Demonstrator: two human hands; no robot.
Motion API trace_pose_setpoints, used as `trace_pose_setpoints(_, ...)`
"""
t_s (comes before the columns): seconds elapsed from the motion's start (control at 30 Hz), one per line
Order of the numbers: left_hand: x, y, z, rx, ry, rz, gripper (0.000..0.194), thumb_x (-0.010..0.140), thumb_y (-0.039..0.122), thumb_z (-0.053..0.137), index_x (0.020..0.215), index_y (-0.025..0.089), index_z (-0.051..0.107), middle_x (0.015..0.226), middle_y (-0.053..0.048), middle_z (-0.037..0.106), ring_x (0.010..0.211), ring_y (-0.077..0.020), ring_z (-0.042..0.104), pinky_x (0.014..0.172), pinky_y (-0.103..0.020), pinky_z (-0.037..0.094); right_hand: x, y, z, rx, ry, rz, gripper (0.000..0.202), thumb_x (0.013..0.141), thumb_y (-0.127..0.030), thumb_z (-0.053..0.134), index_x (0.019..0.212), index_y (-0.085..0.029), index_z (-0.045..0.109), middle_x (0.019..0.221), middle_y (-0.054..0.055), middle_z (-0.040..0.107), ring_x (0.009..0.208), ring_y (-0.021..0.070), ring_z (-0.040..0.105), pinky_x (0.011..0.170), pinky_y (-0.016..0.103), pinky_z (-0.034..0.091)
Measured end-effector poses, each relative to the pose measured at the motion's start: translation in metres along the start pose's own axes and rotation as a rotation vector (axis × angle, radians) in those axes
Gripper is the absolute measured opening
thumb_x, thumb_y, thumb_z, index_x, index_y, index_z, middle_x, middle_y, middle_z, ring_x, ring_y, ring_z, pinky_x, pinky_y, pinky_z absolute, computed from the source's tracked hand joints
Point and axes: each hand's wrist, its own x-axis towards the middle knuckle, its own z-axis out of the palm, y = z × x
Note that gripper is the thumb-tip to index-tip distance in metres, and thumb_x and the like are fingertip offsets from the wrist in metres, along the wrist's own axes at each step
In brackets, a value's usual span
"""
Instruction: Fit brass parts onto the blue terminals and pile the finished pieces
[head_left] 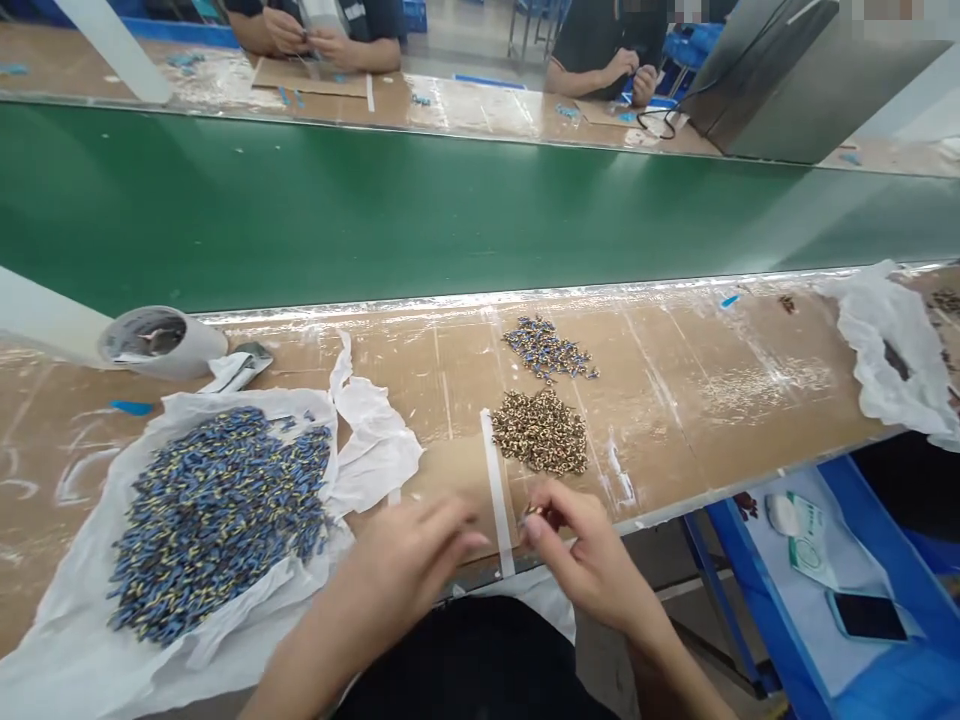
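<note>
My right hand (581, 555) is closed in a pinch on small brass-coloured parts (534, 512) at the table's front edge. To its left, my left hand (412, 550) has its fingers stretched out and slightly blurred by motion; I see nothing between them. Just beyond my right hand lies a pile of small brass-coloured parts (540, 430). Behind that is a smaller pile of blue-and-brass pieces (547, 348). On the left, a large heap of small blue pieces with yellowish ends (225, 510) rests on a white sheet (82, 610).
A white cylindrical tub (191, 345) stands at the back left beside a crumpled wrapper (240, 368). A green conveyor belt (420, 215) runs behind the table. Two people work across it. At lower right, a blue-edged tray (817, 660) holds a phone (868, 616).
</note>
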Motion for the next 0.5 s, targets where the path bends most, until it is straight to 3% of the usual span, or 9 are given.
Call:
trace_pose_setpoints(0.17,-0.031,-0.056,-0.028,0.258,0.292,-0.624,0.015,0.094,0.033,0.054,0.096,0.020,0.062,0.097,-0.001,0.068,0.081,-0.0188,0.064,0.078,-0.027,0.044,0.038,0.066,-0.059,-0.100,0.247,0.133,0.030,0.097,-0.044,0.049,0.081,-0.019,0.055,0.072,0.002,0.063,0.066,0.0153,0.058,0.062,0.026,0.042)
trace_pose_setpoints(0.27,-0.053,-0.083,-0.034,0.410,0.210,-0.896,0.026,0.095,0.041,0.048,0.104,0.021,0.060,0.101,-0.005,0.064,0.083,-0.0229,0.063,0.074,-0.030,0.045,0.074,0.106,-0.088,-0.206,0.385,0.166,0.033,0.093,-0.048,0.049,0.076,-0.019,0.054,0.068,0.003,0.062,0.062,0.0153,0.056,0.060,0.026,0.041)
trace_pose_setpoints(0.3,-0.059,-0.088,-0.034,0.406,0.150,-0.915,0.030,0.094,0.044,0.048,0.108,0.020,0.059,0.103,-0.006,0.063,0.085,-0.0242,0.063,0.076,-0.032,0.046,0.085,0.115,-0.095,-0.222,0.405,0.169,0.034,0.091,-0.048,0.050,0.074,-0.019,0.054,0.067,0.003,0.062,0.062,0.0152,0.055,0.060,0.026,0.040)
trace_pose_setpoints(0.37,-0.065,-0.094,-0.032,0.439,0.156,-0.948,0.034,0.093,0.046,0.048,0.110,0.019,0.059,0.104,-0.009,0.060,0.089,-0.0268,0.062,0.079,-0.036,0.046,0.104,0.125,-0.105,-0.243,0.434,0.174,0.035,0.089,-0.049,0.053,0.072,-0.019,0.055,0.065,0.003,0.061,0.061,0.0151,0.053,0.060,0.027,0.038)
trace_pose_setpoints(0.5,-0.067,-0.101,-0.026,0.450,0.149,-0.891,0.023,0.093,0.043,0.048,0.098,0.021,0.056,0.098,-0.007,0.058,0.094,-0.0266,0.060,0.082,-0.035,0.046,0.118,0.129,-0.114,-0.216,0.425,0.194,0.039,0.085,-0.054,0.056,0.071,-0.018,0.058,0.060,0.002,0.060,0.054,0.0138,0.051,0.055,0.026,0.037)
